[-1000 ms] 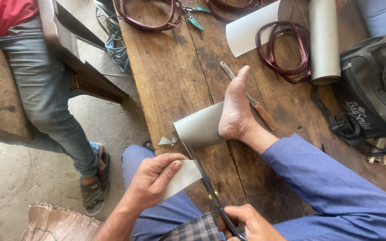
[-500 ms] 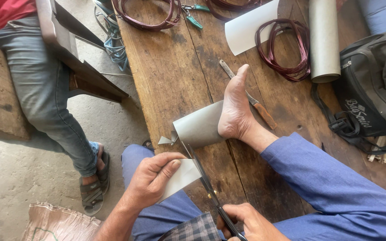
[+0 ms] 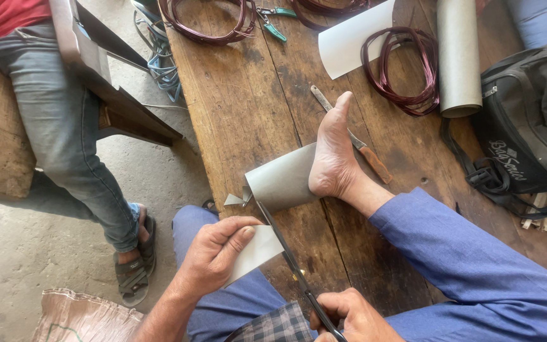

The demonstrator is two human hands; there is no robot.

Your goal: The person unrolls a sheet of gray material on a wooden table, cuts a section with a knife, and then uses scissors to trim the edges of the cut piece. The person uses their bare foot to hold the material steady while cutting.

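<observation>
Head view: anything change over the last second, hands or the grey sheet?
Almost nothing. The left hand still pinches the cut strip of the grey sheet, and the right hand still holds the scissors, blades at the same spot on the sheet's edge. The foot still pins the sheet to the wooden table. No grasp or release.

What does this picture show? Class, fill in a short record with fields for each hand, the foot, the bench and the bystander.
Left hand: holds the free end of the grey sheet.
Right hand: grips scissors, blades at the sheet.
Foot: bare, pressing the sheet onto the wooden bench.
On the bench: wire coils, paper roll, knife, black bag.
Bystander: person in jeans, seated left.
</observation>
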